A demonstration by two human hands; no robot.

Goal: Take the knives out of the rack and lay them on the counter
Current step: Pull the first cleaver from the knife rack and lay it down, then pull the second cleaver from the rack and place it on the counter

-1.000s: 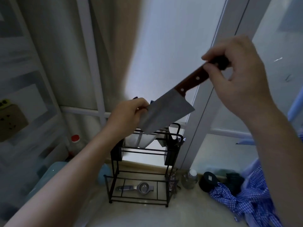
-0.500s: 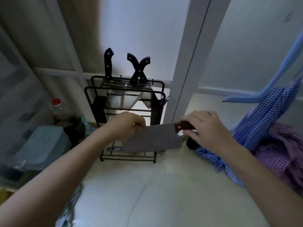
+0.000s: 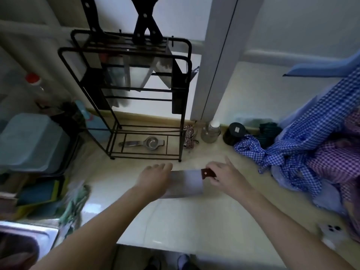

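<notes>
One cleaver (image 3: 185, 184) now lies flat on the pale worktop (image 3: 175, 227), just in front of the black wire rack (image 3: 124, 94), where a second ago it was held high in the air above that rack and half a second ago was being lowered past its front. The left hand (image 3: 153, 178) rests palm-down over the far end of the blade, fingers (image 3: 161, 166) spread and loose rather than gripping; the right hand (image 3: 224, 174) covers the reddish wooden handle (image 3: 207, 173), its fingers half opened, and whether they still pinch the handle or have already let go cannot be told from this blurred view. The first knife of the task therefore looks delivered or within an instant of release. Three black handles (image 3: 145, 22) still stand up from the slots at the top of the rack, two of them crossed, so most of the job appears to remain, and the next reach would be up and back from the cleaver. A metal strainer (image 3: 148, 143) lies on the rack's bottom shelf; a clear jar (image 3: 211, 131) and a dark jar (image 3: 234, 133) stand right of the rack, beside heaped checked cloth (image 3: 303, 145). The dark jar's lid carries a small pale label, too small to read; no other writing or brand is legible.
</notes>
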